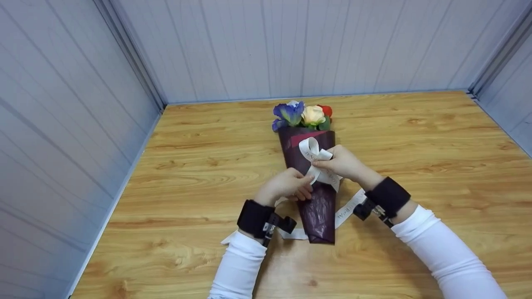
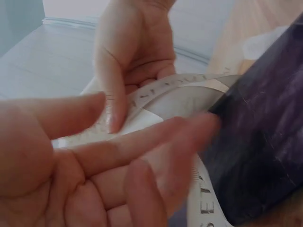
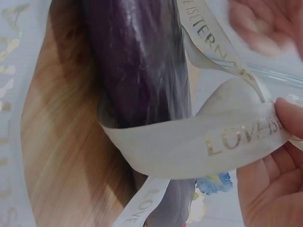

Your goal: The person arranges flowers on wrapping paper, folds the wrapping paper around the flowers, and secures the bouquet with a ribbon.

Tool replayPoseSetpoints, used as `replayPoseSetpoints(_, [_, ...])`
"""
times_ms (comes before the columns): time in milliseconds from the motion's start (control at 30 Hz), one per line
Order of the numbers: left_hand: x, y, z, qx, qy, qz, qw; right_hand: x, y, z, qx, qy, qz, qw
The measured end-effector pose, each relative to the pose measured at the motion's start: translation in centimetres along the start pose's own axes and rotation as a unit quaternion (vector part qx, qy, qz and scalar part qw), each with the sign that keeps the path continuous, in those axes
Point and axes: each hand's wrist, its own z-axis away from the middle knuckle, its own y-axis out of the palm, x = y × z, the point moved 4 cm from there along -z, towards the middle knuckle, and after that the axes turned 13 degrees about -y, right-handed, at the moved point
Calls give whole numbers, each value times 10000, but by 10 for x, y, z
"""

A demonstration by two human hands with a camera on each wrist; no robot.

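Note:
A bouquet wrapped in dark purple paper lies on the table, its blue flower, cream rose and red flower facing the far wall. Around its middle runs a white ribbon with gold lettering, looped above the wrap. My right hand pinches the gathered ribbon between thumb and fingers, over the right side of the wrap. At the left side, my left hand reaches in beside the ribbon. In the left wrist view its thumb and fingers are spread apart, with the ribbon passing behind them.
Loose ribbon tails trail over the wooden table; one ribbon tail stretches under my right wrist, another ribbon tail pokes out left of the stem end. Pale panel walls border the table at the back and sides.

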Motion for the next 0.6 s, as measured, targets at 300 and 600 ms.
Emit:
replayPoseSetpoints(300, [0, 7, -3, 345, -253, -200, 9989, 1, -2, 2, -12, -22, -98, 9999])
replayPoseSetpoints(600, [5, 15, -13, 307, -70, 372, 9988, -2, -1, 1, -58, 95, -133, 9999])
